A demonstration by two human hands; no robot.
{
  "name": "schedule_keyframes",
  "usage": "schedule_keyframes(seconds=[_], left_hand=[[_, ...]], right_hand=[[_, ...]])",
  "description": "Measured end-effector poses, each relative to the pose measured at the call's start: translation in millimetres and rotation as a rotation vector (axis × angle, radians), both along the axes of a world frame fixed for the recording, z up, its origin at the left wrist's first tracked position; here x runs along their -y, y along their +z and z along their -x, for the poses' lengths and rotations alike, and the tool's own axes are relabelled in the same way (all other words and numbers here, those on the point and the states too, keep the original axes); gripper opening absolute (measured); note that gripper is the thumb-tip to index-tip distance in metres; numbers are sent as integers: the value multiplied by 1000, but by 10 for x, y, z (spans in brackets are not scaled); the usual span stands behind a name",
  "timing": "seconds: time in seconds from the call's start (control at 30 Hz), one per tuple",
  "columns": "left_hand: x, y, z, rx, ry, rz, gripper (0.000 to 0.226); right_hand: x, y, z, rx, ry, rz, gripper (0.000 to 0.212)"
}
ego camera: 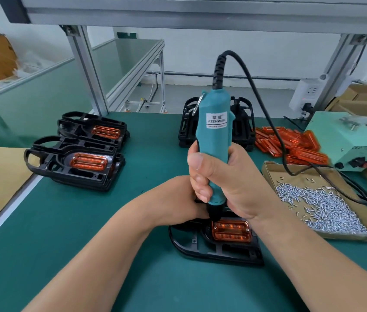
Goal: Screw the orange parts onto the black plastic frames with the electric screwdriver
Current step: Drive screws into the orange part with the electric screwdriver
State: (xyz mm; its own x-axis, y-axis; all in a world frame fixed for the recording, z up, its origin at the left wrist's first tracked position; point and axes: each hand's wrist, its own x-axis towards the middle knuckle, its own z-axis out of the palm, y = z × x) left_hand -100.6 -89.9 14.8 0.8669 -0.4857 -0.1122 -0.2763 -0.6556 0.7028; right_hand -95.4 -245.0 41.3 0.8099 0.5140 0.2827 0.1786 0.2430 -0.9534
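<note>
Your right hand (pixel 220 176) clenches the electric screwdriver (pixel 215 140) upright — its tip at the orange part's (pixel 232 230) top-left corner. Left hand's (pixel 178 199) grip on the black frame (pixel 211 251) is hidden. Next, probably another corner — fetch a screw (pixel 319 203).

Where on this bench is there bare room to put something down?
Bare green mat lies near-left, between the stacked finished frames and the person's arms, and mid-bench between those stacks and the screwdriver. The right is crowded: screw tray, loose orange parts, power box.
</note>
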Motion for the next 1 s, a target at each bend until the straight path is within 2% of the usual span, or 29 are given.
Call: schedule_keyframes(seconds=[0.07, 0.2, 0.27, 0.33, 0.47, 0.73, 0.87, 1.0], left_hand=[[4, -2, -3, -14, 0, -1, 38], [1, 17, 7, -32, -11, 23, 27], [0, 17, -6, -35, -12, 17, 19], [-10, 3, -23, -34, -7, -4, 24], [-31, -14, -47, -8, -35, -55, 4], [-17, 1, 2, 143, -13, -134, 49], [82, 49, 106, 172, -139, -121, 71], [173, 57, 202, 271, -260, -266, 93]], right_hand=[[29, 2, 17, -6, 12, -17, 28], [16, 40, 61, -15, 12, -80, 60], [3, 84, 79, 12, -8, -162, 55], [30, 138, 83, 41, -48, -222, 49], [247, 193, 43, 43, -150, -359, 50], [821, 110, -99, -134, -546, -706, 39], [1003, -80, -128, -223, -643, -780, 39], [1082, -170, -186, -277, -707, -806, 40]])
